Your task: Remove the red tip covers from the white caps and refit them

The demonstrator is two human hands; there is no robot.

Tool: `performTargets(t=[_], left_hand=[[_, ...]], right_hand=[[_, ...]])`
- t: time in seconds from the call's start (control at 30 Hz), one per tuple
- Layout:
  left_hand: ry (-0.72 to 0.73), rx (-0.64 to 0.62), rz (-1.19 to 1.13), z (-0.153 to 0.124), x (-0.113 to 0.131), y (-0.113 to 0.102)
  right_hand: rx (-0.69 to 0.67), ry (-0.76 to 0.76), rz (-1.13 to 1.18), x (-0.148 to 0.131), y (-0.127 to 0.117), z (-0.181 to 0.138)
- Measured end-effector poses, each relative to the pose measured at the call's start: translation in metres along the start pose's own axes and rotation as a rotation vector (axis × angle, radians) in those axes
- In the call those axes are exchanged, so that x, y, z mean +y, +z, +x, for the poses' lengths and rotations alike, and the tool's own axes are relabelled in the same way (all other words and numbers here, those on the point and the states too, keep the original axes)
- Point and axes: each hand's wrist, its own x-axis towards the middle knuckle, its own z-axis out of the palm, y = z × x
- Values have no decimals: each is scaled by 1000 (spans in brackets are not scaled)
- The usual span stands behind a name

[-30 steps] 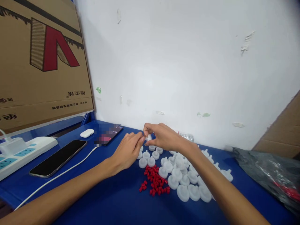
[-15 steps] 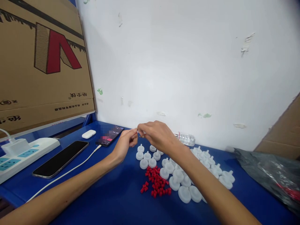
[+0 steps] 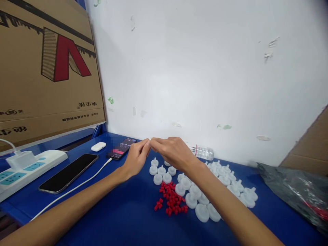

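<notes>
My left hand (image 3: 137, 155) and my right hand (image 3: 172, 150) meet fingertip to fingertip above the far part of the blue table. Both are closed in a pinch, and whatever lies between the fingers is hidden. Below and to the right of them lie many white translucent plastic discs with a short nozzle (image 3: 202, 212), spread partly beneath my right forearm. A smaller group of these white pieces (image 3: 158, 179) sits just under my hands. Nearer to me is a loose pile of small red caps (image 3: 172, 198).
At the left lie a black phone (image 3: 69, 173), a lit phone (image 3: 123, 149) on a white cable, a white earbud case (image 3: 98, 146) and a power strip (image 3: 33, 169). A clear plastic bottle (image 3: 205, 152) rests by the wall. A grey plastic bag (image 3: 289, 191) lies at the right.
My left fingers have curled in and now pinch against the right fingertips, where the index finger was stretched out before. The view has shifted slightly. The piles look the same.
</notes>
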Motion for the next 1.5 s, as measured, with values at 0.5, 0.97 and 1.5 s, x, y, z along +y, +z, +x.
performTargets(t=[0.5,0.97,1.5], left_hand=[[125,30,282,-6,4,1],[353,-387,355,-33,32,17],[352,-633,444,-46,43,28]], right_hand=[[5,97,36,0,0,-2],[170,484,184,31,10,-12],[-172,327,343,24,40,-18]])
